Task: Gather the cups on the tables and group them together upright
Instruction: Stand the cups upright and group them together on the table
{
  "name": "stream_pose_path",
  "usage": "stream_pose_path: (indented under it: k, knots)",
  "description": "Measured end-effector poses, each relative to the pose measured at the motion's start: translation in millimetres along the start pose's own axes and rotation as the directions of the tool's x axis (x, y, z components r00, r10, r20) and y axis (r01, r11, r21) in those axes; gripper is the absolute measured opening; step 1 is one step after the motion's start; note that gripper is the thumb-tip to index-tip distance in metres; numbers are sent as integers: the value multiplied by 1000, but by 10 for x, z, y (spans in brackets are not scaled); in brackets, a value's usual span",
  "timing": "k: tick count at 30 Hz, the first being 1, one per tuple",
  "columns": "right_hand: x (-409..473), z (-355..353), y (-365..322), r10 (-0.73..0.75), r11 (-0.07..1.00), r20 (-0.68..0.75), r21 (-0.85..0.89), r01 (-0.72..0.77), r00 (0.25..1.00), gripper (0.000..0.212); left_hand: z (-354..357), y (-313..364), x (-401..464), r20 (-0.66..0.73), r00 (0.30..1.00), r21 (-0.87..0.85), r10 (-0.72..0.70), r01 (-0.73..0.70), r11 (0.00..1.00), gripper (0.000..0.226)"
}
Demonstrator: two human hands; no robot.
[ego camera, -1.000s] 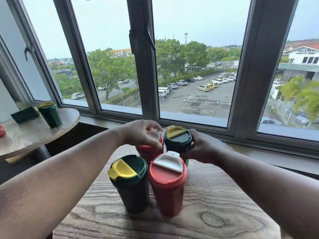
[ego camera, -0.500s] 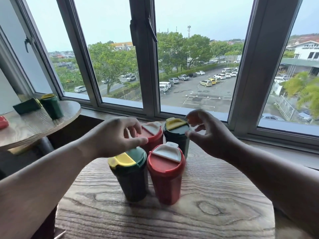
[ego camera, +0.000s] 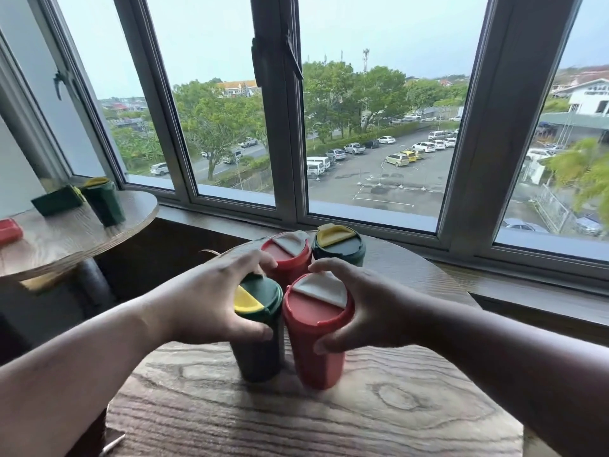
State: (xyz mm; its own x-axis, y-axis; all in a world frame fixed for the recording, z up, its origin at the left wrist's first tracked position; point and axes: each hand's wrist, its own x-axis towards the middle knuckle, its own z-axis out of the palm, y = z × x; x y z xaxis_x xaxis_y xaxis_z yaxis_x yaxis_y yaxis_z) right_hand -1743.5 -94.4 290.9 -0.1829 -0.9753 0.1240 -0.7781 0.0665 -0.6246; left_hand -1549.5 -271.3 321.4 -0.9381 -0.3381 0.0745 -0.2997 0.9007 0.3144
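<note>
Left hand [ego camera: 204, 298] fingers wrap the near green cup [ego camera: 258, 328]; right hand [ego camera: 369, 311] fingers clasp the near red cup [ego camera: 314, 338]; behind them stand a red cup [ego camera: 290, 255] and green cup [ego camera: 339, 247]; the side counter [ego camera: 82, 235] carries another upright green cup [ego camera: 103, 201].

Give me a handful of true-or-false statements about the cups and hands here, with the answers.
1. Four cups stand upright on the near table. True.
2. The left hand grips the near red cup. False: it holds the near green cup; the right hand holds the near red cup.
3. The side table on the left has nothing on it. False: an upright green cup, a green cup on its side and something red at the picture's edge are there.
4. The near red cup has a white flap on its lid. True.
5. Both far cups are green. False: one is the far red cup, the other the far green cup.
</note>
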Motion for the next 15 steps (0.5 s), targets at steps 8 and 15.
stream_pose_path:
  k: [8, 15]
  knots:
    - [-119, -188, 251, 82, 995, -89, 62, -77, 993, 96, 57, 343, 126, -41, 999, 51, -18, 20, 998, 83]
    - [-199, -326, 302, 91, 996, -135, 19, -89, 987, 88, 122, 581, 223, -56, 998, 50, 13, -10, 999, 72]
